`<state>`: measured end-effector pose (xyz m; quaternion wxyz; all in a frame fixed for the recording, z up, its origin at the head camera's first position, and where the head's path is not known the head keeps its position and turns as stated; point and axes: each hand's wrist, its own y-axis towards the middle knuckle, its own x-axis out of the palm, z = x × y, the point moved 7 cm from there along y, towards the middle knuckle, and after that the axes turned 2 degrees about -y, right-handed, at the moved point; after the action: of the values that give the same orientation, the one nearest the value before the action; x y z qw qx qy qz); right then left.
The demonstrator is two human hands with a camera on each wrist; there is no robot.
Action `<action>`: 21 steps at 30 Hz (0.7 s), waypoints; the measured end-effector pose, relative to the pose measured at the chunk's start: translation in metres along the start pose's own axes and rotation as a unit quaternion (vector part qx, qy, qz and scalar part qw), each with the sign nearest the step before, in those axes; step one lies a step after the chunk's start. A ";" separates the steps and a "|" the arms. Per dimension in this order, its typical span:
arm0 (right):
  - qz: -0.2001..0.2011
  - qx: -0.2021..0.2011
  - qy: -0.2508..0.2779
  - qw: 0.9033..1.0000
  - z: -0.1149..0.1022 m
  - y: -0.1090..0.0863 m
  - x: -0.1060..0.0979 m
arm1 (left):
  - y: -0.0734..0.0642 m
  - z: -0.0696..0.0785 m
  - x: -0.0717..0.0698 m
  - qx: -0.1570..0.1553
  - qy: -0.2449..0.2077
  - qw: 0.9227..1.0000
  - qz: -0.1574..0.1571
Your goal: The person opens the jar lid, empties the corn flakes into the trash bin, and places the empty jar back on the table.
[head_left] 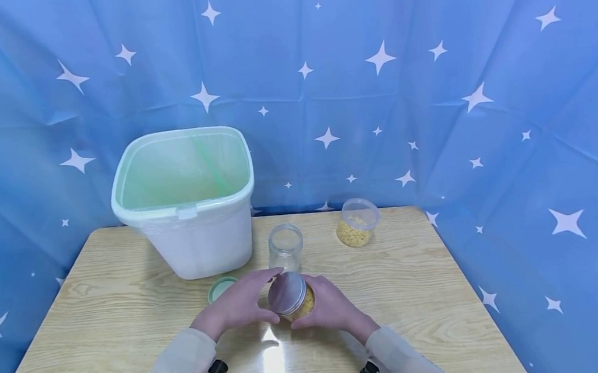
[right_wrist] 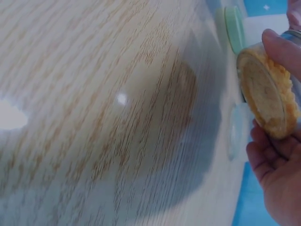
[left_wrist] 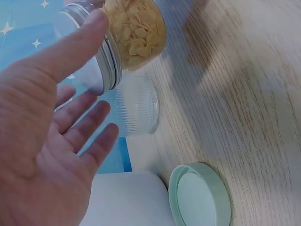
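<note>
In the head view, the left hand (head_left: pixel 242 305) partly hides the green lid (head_left: pixel 219 287) (cropped in the left-wrist view). The right-wrist view's edge cuts the jar (right_wrist: pixel 268 94).

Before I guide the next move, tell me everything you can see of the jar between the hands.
The clear, round jar with yellow flakes has a silvery, metal-looking lid with a ridged edge, seated on its mouth. Its body could be glass or plastic. It is held above the pale wood-grain table, tilted, lid leaning to the person's left, base showing. The right hand grips its body; the left hand is around the lid, contact unclear.
</note>
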<state>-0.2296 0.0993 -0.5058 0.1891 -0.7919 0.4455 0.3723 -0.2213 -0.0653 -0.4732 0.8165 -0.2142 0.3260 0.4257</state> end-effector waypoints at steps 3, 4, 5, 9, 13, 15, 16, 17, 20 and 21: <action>0.000 -0.001 -0.002 1.000 0.000 0.000 0.000 | 0.001 0.002 0.001 0.010 0.002 1.000 -0.003; 0.000 -0.003 -0.002 1.000 0.000 -0.001 0.000 | 0.002 0.002 0.001 0.012 0.003 1.000 -0.002; 0.000 -0.005 -0.002 1.000 0.000 -0.001 0.000 | 0.002 0.002 0.002 0.012 0.003 1.000 -0.001; 0.000 -0.004 -0.004 1.000 -0.001 -0.001 -0.001 | 0.001 0.001 0.002 -0.003 0.007 1.000 0.006; -0.002 0.005 -0.006 1.000 -0.001 -0.001 -0.001 | 0.002 -0.001 0.004 -0.022 0.018 0.999 0.015; -0.002 0.009 -0.008 1.000 0.000 -0.001 -0.001 | 0.003 -0.003 0.005 -0.031 0.022 0.999 0.023; -0.001 0.011 -0.009 1.000 0.000 -0.001 -0.001 | 0.004 -0.004 0.006 -0.035 0.025 0.999 0.028; 0.000 0.012 -0.009 1.000 0.000 -0.001 -0.001 | 0.004 -0.005 0.007 -0.038 0.030 0.998 0.033; 0.004 0.011 -0.009 1.000 0.000 -0.001 -0.001 | 0.007 -0.006 0.010 -0.041 0.038 0.997 0.048; 0.005 0.009 -0.009 1.000 0.000 -0.001 -0.002 | 0.007 -0.006 0.010 -0.040 0.040 0.997 0.051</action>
<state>-0.2292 0.1005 -0.5046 0.1980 -0.7845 0.4515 0.3762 -0.2249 -0.0595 -0.4849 0.7709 -0.2461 0.3517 0.4706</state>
